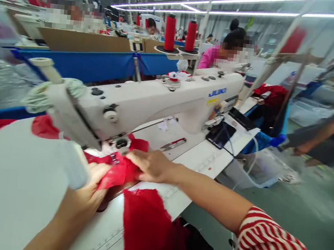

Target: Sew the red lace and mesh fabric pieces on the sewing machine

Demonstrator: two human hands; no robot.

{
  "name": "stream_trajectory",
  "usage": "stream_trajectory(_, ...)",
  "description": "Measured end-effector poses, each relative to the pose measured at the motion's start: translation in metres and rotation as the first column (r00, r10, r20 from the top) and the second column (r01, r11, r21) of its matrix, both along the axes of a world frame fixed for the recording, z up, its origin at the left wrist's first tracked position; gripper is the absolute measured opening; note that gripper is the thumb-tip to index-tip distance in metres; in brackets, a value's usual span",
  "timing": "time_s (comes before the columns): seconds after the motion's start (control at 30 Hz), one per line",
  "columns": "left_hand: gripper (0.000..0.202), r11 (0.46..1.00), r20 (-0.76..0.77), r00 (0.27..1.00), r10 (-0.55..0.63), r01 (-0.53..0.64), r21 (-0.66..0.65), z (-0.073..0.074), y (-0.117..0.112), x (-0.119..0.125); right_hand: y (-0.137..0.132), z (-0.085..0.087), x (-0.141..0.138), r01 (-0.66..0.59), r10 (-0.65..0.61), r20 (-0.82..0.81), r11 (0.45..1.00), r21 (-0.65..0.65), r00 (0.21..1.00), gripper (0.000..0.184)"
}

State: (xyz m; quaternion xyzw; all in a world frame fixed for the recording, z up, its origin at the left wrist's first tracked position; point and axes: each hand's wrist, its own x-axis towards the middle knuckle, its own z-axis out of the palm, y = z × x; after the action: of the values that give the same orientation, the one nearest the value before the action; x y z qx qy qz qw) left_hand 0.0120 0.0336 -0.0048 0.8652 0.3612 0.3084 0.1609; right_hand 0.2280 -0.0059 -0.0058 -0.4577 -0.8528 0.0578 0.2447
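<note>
Gripping left hand [90, 190]: sheer red fabric [116, 175], under the long white JUKI sewing machine [158, 98].
Right hand [153, 165]: touching it, grip unclear.

A smartphone [221, 134] is lying face up near a translucent plastic bin [242, 176] standing lower down. Beyond, a co-worker in pink [209, 57] is bending forward while strip lights [330, 16] are glowing overhead.

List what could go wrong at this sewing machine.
The left hand and right hand are close to the needle end of the machine, so fingers might get pricked. The red cloth is bunched between them and could pucker. The snips lie near the right hand and might nick it.
</note>
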Motion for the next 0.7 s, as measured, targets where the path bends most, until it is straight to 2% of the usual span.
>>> stream_trajectory(0.07,0.018,0.999,-0.010,1.000,0.010,-0.011,-0.030,0.002,-0.007,0.000,-0.002,-0.004,-0.005,0.075,-0.073,-0.072,0.997,0.022,0.995,0.057)
stream_trajectory(0.17,0.019,0.986,-0.017,0.999,-0.051,0.048,-0.162,0.005,-0.011,0.000,0.000,-0.009,-0.010,0.043,-0.029,-0.221,0.997,0.059,0.975,0.032)
stream_trajectory(0.2,0.019,0.970,0.000,0.998,-0.058,0.056,-0.237,0.007,-0.010,0.000,0.001,-0.011,-0.011,0.035,-0.015,-0.271,0.997,0.071,0.962,0.026)
stream_trajectory(0.27,0.021,0.922,0.074,0.995,-0.073,0.096,-0.374,0.010,-0.008,-0.002,0.002,-0.012,-0.012,0.020,0.009,-0.361,0.997,0.076,0.932,0.026)
stream_trajectory(0.3,0.022,0.899,0.104,0.991,-0.084,0.121,-0.420,0.012,-0.007,-0.003,0.002,-0.012,-0.012,0.018,-0.004,-0.427,0.999,0.029,0.904,0.020)
stream_trajectory(0.4,0.026,0.885,0.127,0.987,-0.095,0.143,-0.444,0.016,-0.004,-0.008,-0.001,-0.009,-0.014,-0.005,-0.024,-0.515,0.998,-0.055,0.857,0.018)
stream_trajectory(0.5,0.027,0.881,0.119,0.987,-0.112,0.154,-0.447,0.017,-0.002,-0.010,-0.004,-0.006,-0.015,0.050,-0.103,-0.525,0.992,-0.114,0.845,0.023)
stream_trajectory(0.6,0.025,0.892,0.103,0.991,-0.089,0.125,-0.435,0.014,-0.004,-0.007,-0.004,-0.003,-0.014,0.134,-0.151,-0.460,0.988,-0.071,0.875,0.025)
stream_trajectory(0.7,0.026,0.924,0.110,0.994,-0.008,0.050,-0.378,0.008,-0.010,0.001,-0.005,-0.002,-0.013,0.134,-0.123,-0.405,0.991,0.000,0.906,0.023)
